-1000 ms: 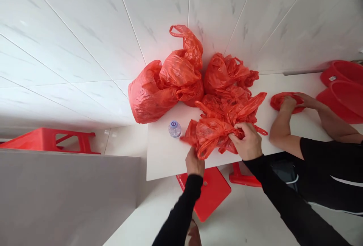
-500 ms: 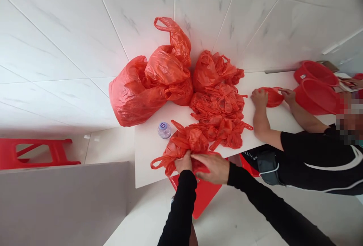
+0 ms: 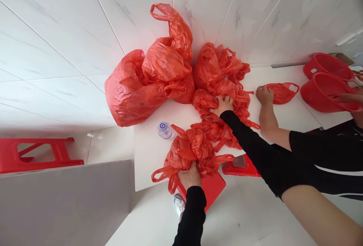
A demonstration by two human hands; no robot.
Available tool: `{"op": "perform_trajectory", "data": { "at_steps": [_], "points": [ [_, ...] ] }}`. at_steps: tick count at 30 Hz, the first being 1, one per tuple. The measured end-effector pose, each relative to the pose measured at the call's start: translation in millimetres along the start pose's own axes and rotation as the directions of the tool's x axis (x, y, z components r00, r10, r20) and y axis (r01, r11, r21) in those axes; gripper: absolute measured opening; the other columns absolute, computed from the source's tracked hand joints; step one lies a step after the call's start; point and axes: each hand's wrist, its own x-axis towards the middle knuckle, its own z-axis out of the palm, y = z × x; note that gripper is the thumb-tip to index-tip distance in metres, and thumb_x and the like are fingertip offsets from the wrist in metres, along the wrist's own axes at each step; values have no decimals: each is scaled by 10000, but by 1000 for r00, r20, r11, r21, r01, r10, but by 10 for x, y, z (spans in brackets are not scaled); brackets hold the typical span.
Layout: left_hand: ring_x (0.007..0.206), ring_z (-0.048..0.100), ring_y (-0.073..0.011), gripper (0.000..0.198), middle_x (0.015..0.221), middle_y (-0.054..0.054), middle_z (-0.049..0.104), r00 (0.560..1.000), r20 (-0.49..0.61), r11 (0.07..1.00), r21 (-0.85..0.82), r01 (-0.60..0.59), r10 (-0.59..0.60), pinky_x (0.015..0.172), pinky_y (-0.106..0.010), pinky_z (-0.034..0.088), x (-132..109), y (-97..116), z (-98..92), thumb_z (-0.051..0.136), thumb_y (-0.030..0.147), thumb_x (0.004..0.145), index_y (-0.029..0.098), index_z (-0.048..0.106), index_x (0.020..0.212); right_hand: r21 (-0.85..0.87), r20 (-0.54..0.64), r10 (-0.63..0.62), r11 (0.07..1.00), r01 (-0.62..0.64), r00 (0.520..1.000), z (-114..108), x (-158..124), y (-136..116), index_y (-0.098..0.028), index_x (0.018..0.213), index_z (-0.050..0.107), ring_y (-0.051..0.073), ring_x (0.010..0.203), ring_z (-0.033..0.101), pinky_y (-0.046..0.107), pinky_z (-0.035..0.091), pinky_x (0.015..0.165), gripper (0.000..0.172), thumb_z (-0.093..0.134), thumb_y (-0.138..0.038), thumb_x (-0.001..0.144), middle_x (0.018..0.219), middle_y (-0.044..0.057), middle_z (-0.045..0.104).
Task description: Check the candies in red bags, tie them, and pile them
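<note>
In the head view my left hand (image 3: 190, 176) is closed on a stuffed red plastic bag (image 3: 178, 155) at the table's near edge. This bag's loop handles stick out to both sides, and what fills it cannot be made out. My right hand (image 3: 225, 105) reaches farther out onto a heap of small crumpled red plastic bags (image 3: 238, 106). Its fingers are apart and touch the bags, with the fingertips partly sunk among the folds. A small clear bottle (image 3: 164, 130) with a blue-and-white cap stands left of the bags.
Large filled red bags (image 3: 133, 91) lean against the tiled wall. At right a co-worker's hand (image 3: 266, 94) touches a flat red bag (image 3: 281, 92); their other hand is at a red basin (image 3: 326, 92). Red stools (image 3: 210, 189) stand under the white table (image 3: 147, 162).
My right hand has left the near bag and moved out to the heap; my left hand stays on the near bag. The co-worker's far hand has gone from the flat bag to the basin.
</note>
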Motion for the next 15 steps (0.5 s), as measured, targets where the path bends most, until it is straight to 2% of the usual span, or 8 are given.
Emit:
{"op": "perform_trajectory", "data": {
  "at_steps": [3,6,8,11,15],
  "points": [
    [995,688,-210,234,1105,-77,699,1000,-7,999,-34,10,-10,886,-419,580,-31,9,-5,692,308,934,132,673,1088,9,-59,21,1000,-20,998,65,-12,61,-167,1248,607,246,1042,633,440,536,898,380,649,-414,962,1215,101,628],
    [967,699,-202,221,1082,-73,708,1000,24,995,-104,3,-1,874,-413,590,-90,45,-28,694,284,933,127,674,1088,37,-132,10,999,-6,991,-29,-18,179,-180,1161,627,271,964,632,378,508,813,361,721,-340,852,1091,111,649],
    [959,709,-201,216,1060,-70,722,999,45,988,-152,-5,12,879,-416,593,-137,76,-65,703,266,926,124,681,1087,57,-205,19,998,-8,979,-164,-15,256,-190,1134,620,294,962,627,366,491,796,363,717,-314,807,1066,120,651],
    [978,721,-207,242,1047,-68,743,998,57,977,-212,-23,36,911,-429,586,-208,119,-158,735,219,893,125,689,1112,82,-302,43,996,-19,952,-437,-30,341,-197,1117,583,290,963,627,365,485,830,350,673,-357,818,1026,98,654],
    [961,731,-208,268,1035,-68,756,998,33,967,-251,-44,54,905,-430,592,-277,134,-283,753,183,867,125,693,1122,93,-352,85,994,-56,932,-756,-171,379,-211,1155,535,286,961,632,382,494,854,373,630,-393,844,1023,79,650]
  ]
}}
